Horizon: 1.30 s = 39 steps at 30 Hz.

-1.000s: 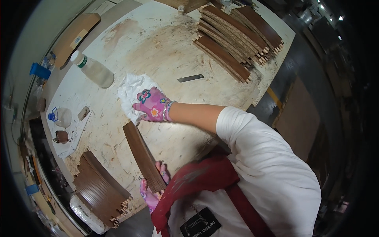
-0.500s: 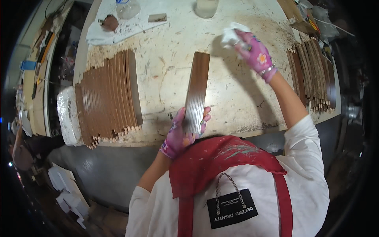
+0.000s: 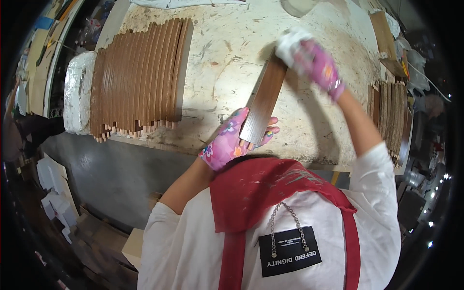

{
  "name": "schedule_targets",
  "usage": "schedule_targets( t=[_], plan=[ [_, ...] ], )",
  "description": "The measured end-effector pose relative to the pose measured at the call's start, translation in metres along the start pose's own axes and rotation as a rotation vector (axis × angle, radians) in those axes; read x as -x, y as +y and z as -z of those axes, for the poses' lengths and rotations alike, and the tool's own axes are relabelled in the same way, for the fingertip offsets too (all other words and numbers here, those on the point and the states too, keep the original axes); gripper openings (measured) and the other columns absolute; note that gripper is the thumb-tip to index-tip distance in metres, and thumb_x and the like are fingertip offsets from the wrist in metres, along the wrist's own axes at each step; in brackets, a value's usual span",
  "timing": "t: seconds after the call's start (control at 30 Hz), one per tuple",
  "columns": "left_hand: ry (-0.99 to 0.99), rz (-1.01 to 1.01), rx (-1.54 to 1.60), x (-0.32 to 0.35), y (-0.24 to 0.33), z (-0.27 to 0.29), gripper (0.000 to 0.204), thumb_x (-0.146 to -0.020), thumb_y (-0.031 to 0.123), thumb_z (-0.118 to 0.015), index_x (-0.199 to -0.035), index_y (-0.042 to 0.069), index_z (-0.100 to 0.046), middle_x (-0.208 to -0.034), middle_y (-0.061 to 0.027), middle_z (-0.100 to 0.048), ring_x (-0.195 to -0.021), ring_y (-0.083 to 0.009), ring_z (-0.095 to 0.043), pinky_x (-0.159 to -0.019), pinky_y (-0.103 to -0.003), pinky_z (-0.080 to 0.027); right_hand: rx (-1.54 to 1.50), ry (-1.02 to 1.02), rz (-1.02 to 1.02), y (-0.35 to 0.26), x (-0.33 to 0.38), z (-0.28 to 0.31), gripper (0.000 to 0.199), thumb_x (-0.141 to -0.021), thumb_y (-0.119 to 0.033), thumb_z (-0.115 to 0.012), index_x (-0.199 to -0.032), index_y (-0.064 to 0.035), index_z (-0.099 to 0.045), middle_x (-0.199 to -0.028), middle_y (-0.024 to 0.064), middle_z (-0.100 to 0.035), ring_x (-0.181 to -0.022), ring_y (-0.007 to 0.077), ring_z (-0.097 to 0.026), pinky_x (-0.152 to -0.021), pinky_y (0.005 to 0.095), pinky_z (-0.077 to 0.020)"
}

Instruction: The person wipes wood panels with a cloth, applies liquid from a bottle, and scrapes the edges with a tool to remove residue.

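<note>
My left hand (image 3: 237,135), in a pink flowered glove, grips the near end of a brown wooden slat (image 3: 266,96) with short pegs at its end. The slat slants away over the table, its far end to the right. My right hand (image 3: 319,65), gloved alike and blurred by motion, holds a crumpled white cloth (image 3: 292,43) against the slat's far end. Left of the slat, a row of similar brown slats (image 3: 140,77) stands packed side by side, pegs toward me.
A plastic-wrapped white block (image 3: 79,94) touches the row's left side. More slats (image 3: 389,113) are stacked at the table's right edge. A container (image 3: 298,6) and a white cloth (image 3: 179,2) lie at the far side of the stained white table (image 3: 217,72).
My right hand has brought the cloth down onto the slat's far end. The slat now tilts further right. The whole view has shifted, so the table's far side shows less.
</note>
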<state>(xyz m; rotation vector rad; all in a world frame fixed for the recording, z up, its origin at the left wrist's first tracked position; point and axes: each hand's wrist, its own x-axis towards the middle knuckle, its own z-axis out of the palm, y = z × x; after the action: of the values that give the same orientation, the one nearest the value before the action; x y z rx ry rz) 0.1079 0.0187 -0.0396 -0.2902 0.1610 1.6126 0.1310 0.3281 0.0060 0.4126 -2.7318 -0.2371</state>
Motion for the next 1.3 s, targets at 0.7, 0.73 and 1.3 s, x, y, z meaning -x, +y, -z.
schedule_targets(
  t=[0.7, 0.73, 1.3],
  plan=[
    [-0.114, -0.135, -0.065, -0.011, 0.033, -0.026, 0.064, -0.097, 0.051, -0.043, -0.139, 0.003, -0.038, -0.127, -0.0189, -0.052, -0.097, -0.0244, -0.057, -0.076, -0.033, -0.054, -0.474, -0.189, -0.936, 0.016, 0.028, -0.033, 0.049, -0.086, -0.044, -0.058, -0.118, -0.0058, -0.059, -0.114, 0.0198, -0.061, -0.102, 0.0372, -0.061, -0.088, 0.0400, -0.0472],
    [-0.142, -0.152, -0.074, -0.012, 0.033, -0.025, 0.067, -0.096, 0.053, -0.043, -0.140, 0.002, -0.037, -0.129, -0.0180, -0.051, -0.101, -0.0237, -0.057, -0.081, -0.033, -0.053, -0.460, -0.214, -0.933, 0.014, 0.026, -0.031, 0.048, -0.087, -0.043, -0.058, -0.117, -0.0061, -0.059, -0.113, 0.0200, -0.061, -0.101, 0.0375, -0.061, -0.087, 0.0407, -0.0475],
    [-0.215, -0.187, 0.192, -0.018, 0.037, -0.052, 0.058, -0.096, 0.048, -0.048, -0.128, -0.001, -0.044, -0.113, -0.0181, -0.053, -0.105, -0.0234, -0.055, -0.091, -0.035, -0.052, -0.167, -0.288, -1.072, 0.025, 0.170, 0.061, 0.029, -0.087, -0.026, -0.063, -0.111, -0.0097, -0.063, -0.105, 0.0158, -0.065, -0.096, 0.0327, -0.064, -0.085, 0.0410, -0.0511]
  ],
)
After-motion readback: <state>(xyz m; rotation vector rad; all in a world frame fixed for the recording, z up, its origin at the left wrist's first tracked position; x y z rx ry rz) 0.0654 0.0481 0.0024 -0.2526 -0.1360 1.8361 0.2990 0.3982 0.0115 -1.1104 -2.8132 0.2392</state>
